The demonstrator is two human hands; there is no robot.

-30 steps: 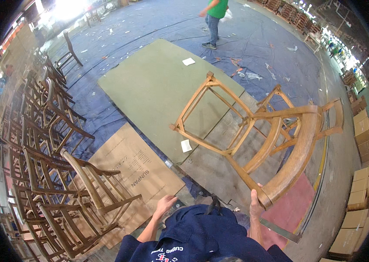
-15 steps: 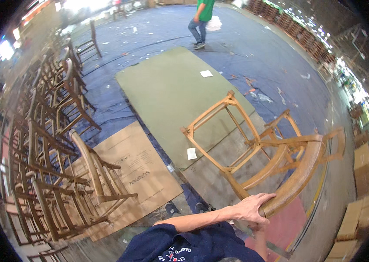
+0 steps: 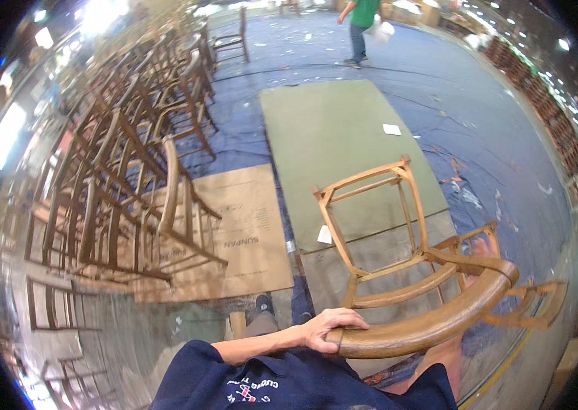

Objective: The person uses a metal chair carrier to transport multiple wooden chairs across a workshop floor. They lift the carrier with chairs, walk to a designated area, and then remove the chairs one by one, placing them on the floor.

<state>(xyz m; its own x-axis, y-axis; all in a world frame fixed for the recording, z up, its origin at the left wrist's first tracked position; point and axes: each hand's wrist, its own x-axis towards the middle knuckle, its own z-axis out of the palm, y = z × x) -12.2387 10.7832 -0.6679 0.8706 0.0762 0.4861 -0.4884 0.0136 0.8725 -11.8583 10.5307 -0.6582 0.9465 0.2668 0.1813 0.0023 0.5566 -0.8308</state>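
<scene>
Swung closer since before, chair point(image 3: 419, 273) lies tipped, left hand point(image 3: 330, 328) reaching across, grip clamped on its curved rail, stacked chairs point(image 3: 118, 184) crowding left.

Chair frame point(image 3: 412, 273): bare wood, curved top rail smooth, satin sheen. Floor mat point(image 3: 337, 143): matt green cloth. Flattened sheet point(image 3: 244, 225): brown cardboard, matt.

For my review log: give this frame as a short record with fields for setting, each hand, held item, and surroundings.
Setting: workshop floor with blue covering
Left hand: grips end of the curved top rail
Right hand: not in view
Held item: bare wooden chair frame, no seat, tipped toward the person
Under chair: green mat
Left side: stacked chair frames, cardboard sheet
Far: person in green top
</scene>
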